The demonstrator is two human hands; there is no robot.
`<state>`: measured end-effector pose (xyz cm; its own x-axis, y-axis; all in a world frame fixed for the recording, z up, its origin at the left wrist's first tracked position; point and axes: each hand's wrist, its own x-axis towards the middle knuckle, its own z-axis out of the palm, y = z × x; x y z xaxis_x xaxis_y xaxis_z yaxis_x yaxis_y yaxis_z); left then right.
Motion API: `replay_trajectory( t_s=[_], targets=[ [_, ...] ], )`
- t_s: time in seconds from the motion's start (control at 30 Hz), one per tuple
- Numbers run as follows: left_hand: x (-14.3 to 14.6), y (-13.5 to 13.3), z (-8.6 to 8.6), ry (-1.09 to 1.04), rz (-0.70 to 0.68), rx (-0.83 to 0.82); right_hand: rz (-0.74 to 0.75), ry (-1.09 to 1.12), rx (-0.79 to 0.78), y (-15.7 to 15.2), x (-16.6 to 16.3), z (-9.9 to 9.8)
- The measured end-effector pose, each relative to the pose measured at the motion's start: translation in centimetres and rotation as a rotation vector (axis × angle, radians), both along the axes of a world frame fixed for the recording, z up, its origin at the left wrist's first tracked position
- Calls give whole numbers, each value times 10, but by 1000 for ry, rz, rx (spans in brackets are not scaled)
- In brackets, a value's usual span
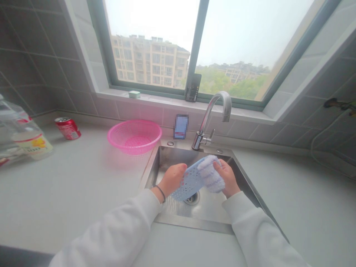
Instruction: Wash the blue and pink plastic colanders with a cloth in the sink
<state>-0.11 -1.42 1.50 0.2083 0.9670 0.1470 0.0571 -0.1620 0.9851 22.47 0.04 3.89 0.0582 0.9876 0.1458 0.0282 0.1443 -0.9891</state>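
Observation:
Over the steel sink (191,223), my left hand (172,177) is closed around one side of a light blue plastic basket (189,183) with small holes. The basket is tilted. My right hand (226,178) is closed on a fluffy white-lilac cloth (210,174), thumb on top. The cloth lies against the basket's right end and hides it. Whether the right fingers also grip the basket behind the cloth, I cannot tell. Below the basket the drain (192,198) partly shows.
Behind the sink rises a chrome faucet (207,122), with a phone (180,127) against the wall beside it. A pink basket (135,137) stands left on the counter (91,193), then a red can (68,128) and a clear bottle (27,133). A small green box (134,94) sits on the sill.

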Motion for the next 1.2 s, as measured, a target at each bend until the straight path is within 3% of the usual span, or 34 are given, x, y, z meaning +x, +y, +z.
replay_trajectory(
  t_s=[0.17, 0.33, 0.6, 0.8, 0.97, 1.07, 1.2],
  targets=[
    [-3, -4, 7, -104, 15, -8, -185, 132, -31, 21, 33, -16],
    [-4, -5, 12, -174, 54, -33, -185, 245, -40, 31, 47, -27],
    [-4, -4, 10, -183, 53, -43, -45, 275, 26, 18, 33, -5],
    [2, -1, 3, -151, 1, -73, 2, 120, 3, -3, 4, 3],
    [2, 1, 0, -55, -9, -54, 140, -163, 105, -14, -22, 2],
    [1, 1, 3, -47, -7, -60, 55, -202, 140, -9, -16, 1],
    [0, -3, 10, -107, -7, -50, -133, -52, 123, 8, 13, -5]
  ],
)
